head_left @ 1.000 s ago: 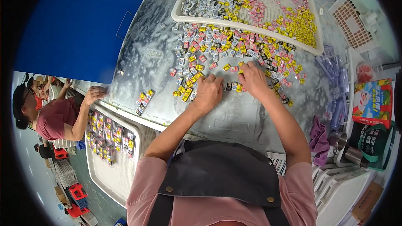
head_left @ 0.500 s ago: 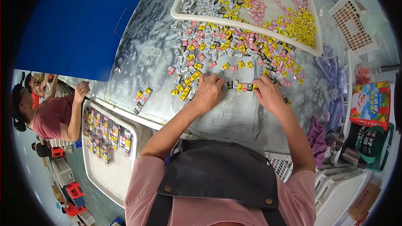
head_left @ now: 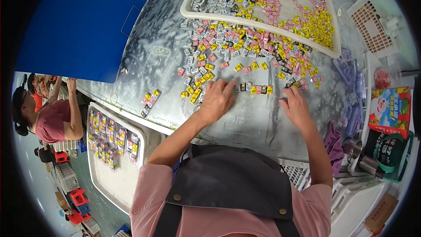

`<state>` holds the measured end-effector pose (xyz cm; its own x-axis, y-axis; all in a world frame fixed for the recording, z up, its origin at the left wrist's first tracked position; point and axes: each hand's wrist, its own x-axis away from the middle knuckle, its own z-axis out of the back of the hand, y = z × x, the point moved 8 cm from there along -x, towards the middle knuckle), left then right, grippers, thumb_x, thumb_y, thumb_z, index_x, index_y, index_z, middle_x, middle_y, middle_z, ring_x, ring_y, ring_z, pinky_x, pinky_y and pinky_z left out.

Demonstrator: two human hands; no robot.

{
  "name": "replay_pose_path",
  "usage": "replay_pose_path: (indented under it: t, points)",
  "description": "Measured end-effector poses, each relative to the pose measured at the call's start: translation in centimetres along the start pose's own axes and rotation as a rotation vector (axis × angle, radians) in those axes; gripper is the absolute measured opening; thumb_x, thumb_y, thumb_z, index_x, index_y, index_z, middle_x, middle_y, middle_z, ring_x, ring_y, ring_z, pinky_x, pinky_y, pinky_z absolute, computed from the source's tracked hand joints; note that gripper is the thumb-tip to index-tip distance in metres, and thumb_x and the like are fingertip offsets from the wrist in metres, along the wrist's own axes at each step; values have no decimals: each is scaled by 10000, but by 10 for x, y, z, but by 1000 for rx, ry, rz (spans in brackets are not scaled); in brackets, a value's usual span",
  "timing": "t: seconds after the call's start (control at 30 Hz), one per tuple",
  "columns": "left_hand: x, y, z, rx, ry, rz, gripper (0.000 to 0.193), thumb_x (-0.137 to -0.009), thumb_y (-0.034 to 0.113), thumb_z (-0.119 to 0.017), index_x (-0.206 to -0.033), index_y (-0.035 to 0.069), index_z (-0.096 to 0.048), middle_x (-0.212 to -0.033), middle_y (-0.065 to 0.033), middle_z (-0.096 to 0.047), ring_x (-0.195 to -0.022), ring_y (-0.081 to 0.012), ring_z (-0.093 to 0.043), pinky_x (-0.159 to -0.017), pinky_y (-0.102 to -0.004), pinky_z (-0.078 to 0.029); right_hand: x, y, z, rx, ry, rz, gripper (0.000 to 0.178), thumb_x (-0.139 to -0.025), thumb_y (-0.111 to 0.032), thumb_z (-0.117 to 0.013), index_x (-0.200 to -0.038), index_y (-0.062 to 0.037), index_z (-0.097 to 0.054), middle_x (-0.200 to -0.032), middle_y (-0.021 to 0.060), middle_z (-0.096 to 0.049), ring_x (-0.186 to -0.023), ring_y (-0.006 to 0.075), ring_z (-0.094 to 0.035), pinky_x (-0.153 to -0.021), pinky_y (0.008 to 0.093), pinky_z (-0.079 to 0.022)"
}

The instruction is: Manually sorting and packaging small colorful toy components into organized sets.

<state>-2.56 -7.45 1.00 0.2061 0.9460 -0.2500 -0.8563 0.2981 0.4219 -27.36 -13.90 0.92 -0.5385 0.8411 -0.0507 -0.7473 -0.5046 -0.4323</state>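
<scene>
A short row of small wrapped packets, black, white, pink and yellow, lies on the grey table in front of me. My left hand rests at the row's left end, index finger stretched towards it and nothing visible held. To its left sits a cluster of yellow and black packets, partly covered by the hand. My right hand is off the row's right end, fingers loosely bent, thumb apart, with no packet seen in it. Beyond both hands spreads a heap of mixed loose packets.
A white mesh tray of sorted packets stands at the back. Left are a blue board, a small packet block and a tray of bundled packets. A co-worker stands far left; a purple cloth lies right.
My right hand has let go of the row's right end and moved right, towards me. My left hand stays near the left end. The co-worker's raised hand has moved left.
</scene>
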Motion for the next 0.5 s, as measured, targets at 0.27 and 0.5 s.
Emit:
replay_pose_path:
  t: [0.27,0.5]
  points:
    - [8,-29,15,-163,160,-109,412,-806,113,-747,-1195,36,-637,-1111,-144,-581,-1011,-344,-552,-898,-477,-422,-25,-22,-10,-193,-1,33,447,-854,-71,-732,-1253,18,-553,-1176,166,-529,-982,361,-633,-832,435,-515]
    - [-24,10,-10,41,1,-113,476,-826,141,-752,-1253,-4,-600,-1116,-166,-582,-1013,-353,-574,-890,-441,-459,-36,-34,-21,-148,-80,18,476,-846,-107,-760,-1271,0,-574,-1185,163,-534,-979,364,-640,-827,446,-527]
